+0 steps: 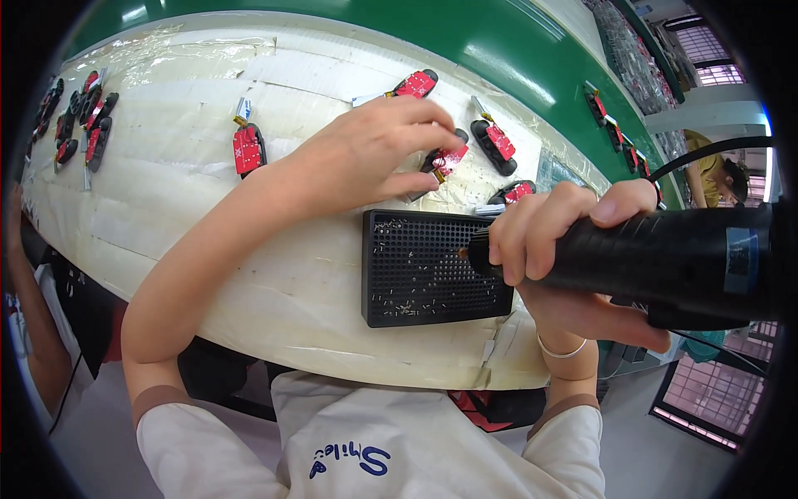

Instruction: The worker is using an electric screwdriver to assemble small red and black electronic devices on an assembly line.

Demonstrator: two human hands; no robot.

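Note:
My right hand [557,241] is wrapped round a thick black electric screwdriver [665,258]. Its bit points left, over a black perforated screw tray [367,274] that holds many small silver screws [405,308]. At the far side of the tray, my left hand [366,154] has its thumb and fingers curved about a black housing with a red circuit board [450,156], which the fingers partly cover. Just to its right lies a similar black housing with a red board [497,143]. Another such unit [517,193] is partly hidden behind my right hand.
More red-board units lie on the pale, taped table [183,200]: one left of my forearm [248,150], one farther back [417,83], and a cluster [87,116] far left. Several stand on a green surface [507,71]. A black cable [715,145] arches from the screwdriver. Other people are at both sides.

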